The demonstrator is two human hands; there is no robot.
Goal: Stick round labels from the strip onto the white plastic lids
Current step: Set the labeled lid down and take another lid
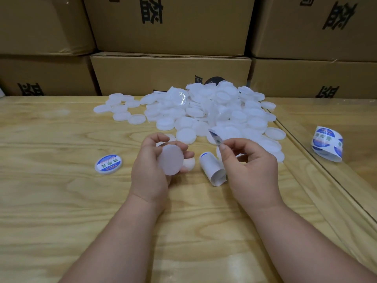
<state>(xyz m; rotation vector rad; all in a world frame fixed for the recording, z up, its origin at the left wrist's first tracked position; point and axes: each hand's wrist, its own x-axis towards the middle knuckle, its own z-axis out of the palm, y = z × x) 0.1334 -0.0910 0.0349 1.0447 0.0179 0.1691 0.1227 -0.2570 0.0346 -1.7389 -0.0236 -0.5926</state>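
Note:
My left hand [152,166] grips a plain white plastic lid [171,159], its flat face turned toward me, just above the wooden table [61,201]. My right hand [246,162] pinches a round blue-and-white label [215,137] between thumb and forefinger, to the right of the lid and apart from it. Below that hand lies a curled piece of label strip [212,169]. One lid with a label on it [108,163] lies flat to the left. A big heap of bare white lids [204,113] covers the far middle of the table.
A second coil of label strip [327,144] lies at the right, beyond a seam in the table. Stacked cardboard boxes [169,72] form a wall right behind the heap. A dark round object [214,80] peeks out behind the lids.

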